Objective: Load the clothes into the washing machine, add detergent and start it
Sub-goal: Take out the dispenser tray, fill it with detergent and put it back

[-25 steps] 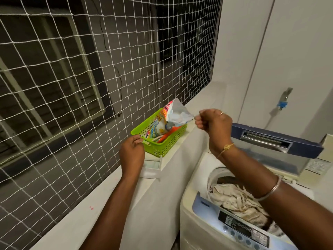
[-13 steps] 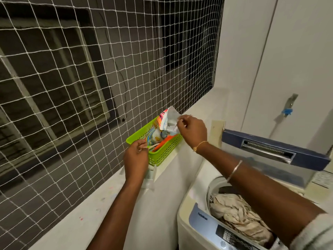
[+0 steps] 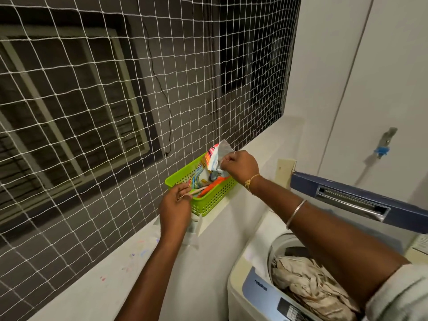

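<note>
Detergent packet, upright in green basket: soft, crinkly, likely light; best taken near its open top. Right hand pinches that top; left hand grips the basket's near corner.

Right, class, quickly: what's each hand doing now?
The left hand grips the basket rim.
The right hand pinches the packet.

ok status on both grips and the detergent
Right grip pinches colourful plastic detergent pouch in green slotted basket. Left grip holds basket's near corner. Nothing blocking.
</note>
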A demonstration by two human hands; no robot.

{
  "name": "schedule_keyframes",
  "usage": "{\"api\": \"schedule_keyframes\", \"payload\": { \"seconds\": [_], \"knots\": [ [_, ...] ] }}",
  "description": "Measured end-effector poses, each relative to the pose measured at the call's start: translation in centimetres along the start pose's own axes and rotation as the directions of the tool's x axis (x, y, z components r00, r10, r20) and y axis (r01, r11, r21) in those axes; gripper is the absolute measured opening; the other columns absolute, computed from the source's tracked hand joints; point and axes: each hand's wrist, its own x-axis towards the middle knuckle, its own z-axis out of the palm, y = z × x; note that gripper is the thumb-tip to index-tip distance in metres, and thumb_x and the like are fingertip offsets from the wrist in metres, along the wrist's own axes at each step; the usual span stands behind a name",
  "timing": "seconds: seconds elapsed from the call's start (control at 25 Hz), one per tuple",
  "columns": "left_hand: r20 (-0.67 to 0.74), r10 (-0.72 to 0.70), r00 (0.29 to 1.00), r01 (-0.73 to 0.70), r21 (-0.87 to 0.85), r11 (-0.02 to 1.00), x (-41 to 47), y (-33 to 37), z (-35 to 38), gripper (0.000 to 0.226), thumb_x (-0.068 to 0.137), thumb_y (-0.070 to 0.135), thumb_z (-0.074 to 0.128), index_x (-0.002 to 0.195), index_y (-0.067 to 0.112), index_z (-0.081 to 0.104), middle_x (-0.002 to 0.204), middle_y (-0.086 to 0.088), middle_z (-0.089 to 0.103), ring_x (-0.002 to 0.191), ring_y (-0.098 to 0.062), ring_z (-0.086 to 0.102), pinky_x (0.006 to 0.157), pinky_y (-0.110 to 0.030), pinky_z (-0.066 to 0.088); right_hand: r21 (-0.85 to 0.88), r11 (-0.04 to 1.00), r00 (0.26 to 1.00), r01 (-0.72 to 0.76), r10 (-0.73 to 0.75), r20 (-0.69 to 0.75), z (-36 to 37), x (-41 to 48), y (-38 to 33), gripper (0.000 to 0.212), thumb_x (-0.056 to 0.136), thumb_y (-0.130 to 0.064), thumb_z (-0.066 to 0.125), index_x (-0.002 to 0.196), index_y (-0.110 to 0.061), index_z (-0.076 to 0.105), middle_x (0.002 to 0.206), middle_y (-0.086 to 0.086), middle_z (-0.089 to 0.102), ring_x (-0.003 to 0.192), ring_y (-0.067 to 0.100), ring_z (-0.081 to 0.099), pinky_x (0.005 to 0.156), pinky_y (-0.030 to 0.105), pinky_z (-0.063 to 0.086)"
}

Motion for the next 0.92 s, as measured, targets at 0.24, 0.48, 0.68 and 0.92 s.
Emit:
{"api": "schedule_keyframes", "payload": {
  "seconds": [0.24, 0.48, 0.68, 0.92],
  "knots": [
    [0.014, 0.030, 0.999, -0.030, 0.002, 1.000, 0.0, 0.4, 0.0, 0.035, 0.088, -0.002, 0.059, 0.111, 0.023, 0.070, 0.108, 0.007, 0.075, 0.103, -0.007, 0.069, 0.097, -0.037, 0.056, 0.438, 0.880, 0.968, -0.180, 0.239, -0.082, -1.9, -1.0, 0.2, 0.012, 0.072, -0.021, 0.068, 0.069, -0.016, 0.079, 0.065, -0.004, 0.073, 0.066, 0.015, 0.062, 0.065, 0.030, 0.050],
    [0.035, 0.037, 0.999, -0.038, 0.015, 0.999, -0.1, 1.2, 0.1, 0.034, 0.089, -0.001, 0.060, 0.113, 0.020, 0.071, 0.107, 0.006, 0.075, 0.102, -0.007, 0.070, 0.098, -0.038, 0.056, 0.538, 0.817, 0.929, -0.208, 0.337, -0.152, -4.4, -2.1, 0.6, 0.014, 0.070, -0.022, 0.064, 0.064, -0.021, 0.077, 0.071, -0.003, 0.075, 0.078, 0.022, 0.069, 0.082, 0.047, 0.058],
    [0.047, 0.028, 0.998, -0.027, -0.024, 0.999, -0.3, 1.7, -0.5, 0.035, 0.089, -0.004, 0.057, 0.115, 0.016, 0.070, 0.108, 0.004, 0.075, 0.103, -0.009, 0.070, 0.094, -0.033, 0.056, 0.589, 0.790, 0.913, -0.171, 0.351, -0.206, -5.9, -3.4, -0.2, 0.014, 0.072, -0.023, 0.064, 0.066, -0.021, 0.076, 0.073, -0.003, 0.076, 0.086, 0.023, 0.070, 0.087, 0.049, 0.056],
    [0.074, 0.047, 0.996, -0.048, 0.007, 0.999, -0.3, 1.2, -2.0, 0.038, 0.087, -0.001, 0.056, 0.111, 0.024, 0.070, 0.108, 0.009, 0.075, 0.102, -0.007, 0.069, 0.091, -0.033, 0.057, 0.664, 0.736, 0.898, -0.130, 0.371, -0.235, -6.8, -6.4, -2.4, 0.015, 0.082, -0.014, 0.065, 0.072, -0.013, 0.075, 0.074, 0.003, 0.076, 0.090, 0.032, 0.069, 0.070, 0.035, 0.055]
  ]
}}
